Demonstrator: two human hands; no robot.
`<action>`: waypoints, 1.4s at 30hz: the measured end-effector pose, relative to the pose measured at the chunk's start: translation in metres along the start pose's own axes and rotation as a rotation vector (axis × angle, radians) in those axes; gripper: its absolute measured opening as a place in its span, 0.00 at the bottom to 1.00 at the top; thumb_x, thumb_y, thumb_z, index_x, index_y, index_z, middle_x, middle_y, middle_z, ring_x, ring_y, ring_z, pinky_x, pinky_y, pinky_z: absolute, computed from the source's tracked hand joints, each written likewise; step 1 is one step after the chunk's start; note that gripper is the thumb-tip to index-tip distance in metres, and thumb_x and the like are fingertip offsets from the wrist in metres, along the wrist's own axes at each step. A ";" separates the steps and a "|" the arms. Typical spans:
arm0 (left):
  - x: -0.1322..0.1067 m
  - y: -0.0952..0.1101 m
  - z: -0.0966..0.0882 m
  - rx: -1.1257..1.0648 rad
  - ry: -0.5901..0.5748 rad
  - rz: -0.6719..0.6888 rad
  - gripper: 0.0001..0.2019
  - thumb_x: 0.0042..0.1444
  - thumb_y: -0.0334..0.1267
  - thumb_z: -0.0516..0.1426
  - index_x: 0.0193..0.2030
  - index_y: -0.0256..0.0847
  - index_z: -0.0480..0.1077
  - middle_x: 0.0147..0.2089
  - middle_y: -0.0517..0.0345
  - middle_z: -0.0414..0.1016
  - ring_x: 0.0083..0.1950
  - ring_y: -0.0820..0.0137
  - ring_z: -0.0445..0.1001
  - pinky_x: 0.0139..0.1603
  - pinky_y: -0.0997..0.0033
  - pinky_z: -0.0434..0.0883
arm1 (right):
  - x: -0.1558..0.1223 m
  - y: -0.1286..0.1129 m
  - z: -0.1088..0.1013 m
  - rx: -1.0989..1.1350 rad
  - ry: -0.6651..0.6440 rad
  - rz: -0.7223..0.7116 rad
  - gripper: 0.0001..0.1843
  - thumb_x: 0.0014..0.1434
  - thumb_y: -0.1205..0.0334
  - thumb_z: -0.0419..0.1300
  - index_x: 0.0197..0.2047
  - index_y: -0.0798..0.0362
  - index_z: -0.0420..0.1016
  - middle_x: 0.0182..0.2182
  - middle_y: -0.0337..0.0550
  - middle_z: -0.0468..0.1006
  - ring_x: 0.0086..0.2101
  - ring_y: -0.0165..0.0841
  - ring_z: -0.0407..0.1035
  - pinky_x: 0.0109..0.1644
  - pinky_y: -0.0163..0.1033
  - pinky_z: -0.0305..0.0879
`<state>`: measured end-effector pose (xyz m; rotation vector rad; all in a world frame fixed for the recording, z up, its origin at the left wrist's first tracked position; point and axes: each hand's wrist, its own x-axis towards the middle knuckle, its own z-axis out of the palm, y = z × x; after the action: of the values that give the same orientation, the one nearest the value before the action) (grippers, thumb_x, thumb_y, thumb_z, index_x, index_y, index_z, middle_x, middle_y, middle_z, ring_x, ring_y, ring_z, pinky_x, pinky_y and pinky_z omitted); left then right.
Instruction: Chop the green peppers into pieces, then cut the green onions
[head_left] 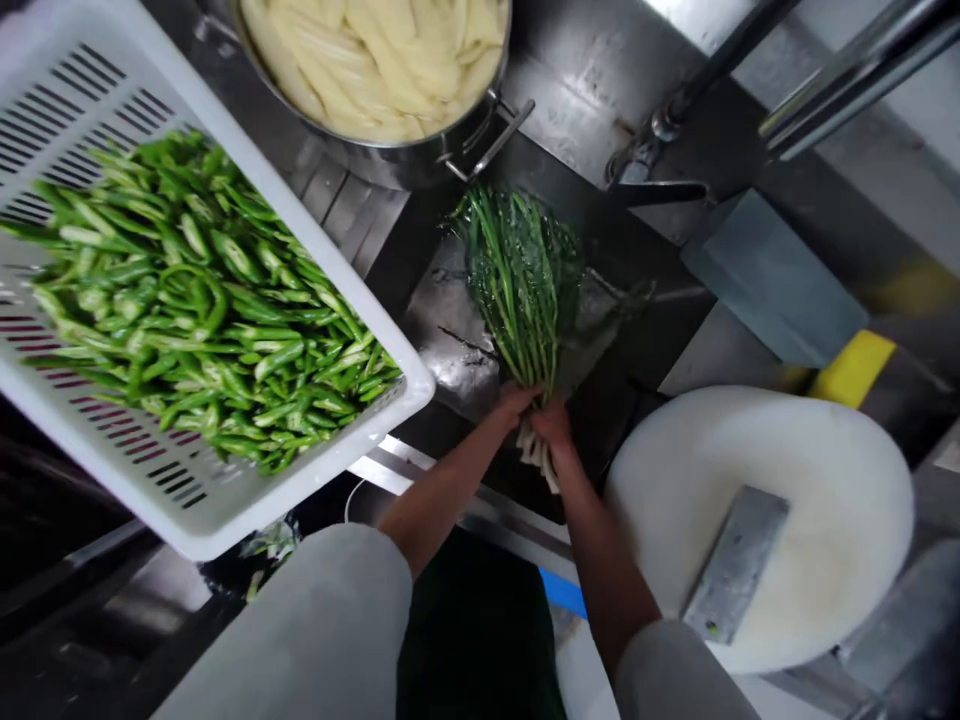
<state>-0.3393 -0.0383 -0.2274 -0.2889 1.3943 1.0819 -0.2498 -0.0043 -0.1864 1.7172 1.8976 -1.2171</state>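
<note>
A bunch of scallions (517,290), green leaves pointing away from me and white ends toward me, is held over a dark, wet metal sink (457,370). My left hand (519,402) is closed around the stalks near their white ends. Just beside it, my right hand (553,422) also grips the bunch, a little nearer to the root ends. The leaves look wet and are spread out at the far end. Fingers of both hands are partly hidden by the stalks and by each other.
At left stands a white slotted basket (345,270) of cut green peppers (187,290). Behind is a metal pot (390,160) with pale yellow pieces (382,70). A cleaver (739,565) lies on a round white chopping board (675,470) at right. A faucet (645,160) rises behind the sink.
</note>
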 end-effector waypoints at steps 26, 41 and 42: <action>-0.181 0.063 -0.010 -0.241 -0.412 0.243 0.23 0.43 0.48 0.74 0.39 0.34 0.76 0.33 0.56 0.80 0.32 0.72 0.80 0.36 0.74 0.77 | -0.218 0.007 -0.143 0.647 -0.231 0.190 0.28 0.38 0.46 0.78 0.37 0.54 0.76 0.27 0.45 0.81 0.23 0.37 0.74 0.24 0.39 0.71; -0.158 0.053 -0.018 -0.312 -0.444 0.109 0.24 0.41 0.43 0.75 0.39 0.36 0.69 0.33 0.57 0.80 0.30 0.71 0.80 0.32 0.72 0.79 | -0.212 0.018 -0.112 0.729 -0.293 0.243 0.26 0.39 0.47 0.77 0.35 0.54 0.76 0.26 0.45 0.80 0.24 0.36 0.73 0.24 0.39 0.69; -0.159 0.053 -0.022 -0.329 -0.464 0.112 0.24 0.42 0.41 0.74 0.40 0.36 0.68 0.35 0.56 0.81 0.33 0.70 0.81 0.34 0.71 0.79 | -0.213 0.018 -0.112 0.749 -0.305 0.236 0.25 0.40 0.47 0.76 0.36 0.54 0.77 0.26 0.45 0.80 0.24 0.36 0.73 0.24 0.39 0.69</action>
<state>-0.3638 -0.0958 -0.0703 -0.1804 0.8260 1.3716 -0.1485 -0.0632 0.0240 1.8530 1.0788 -2.1044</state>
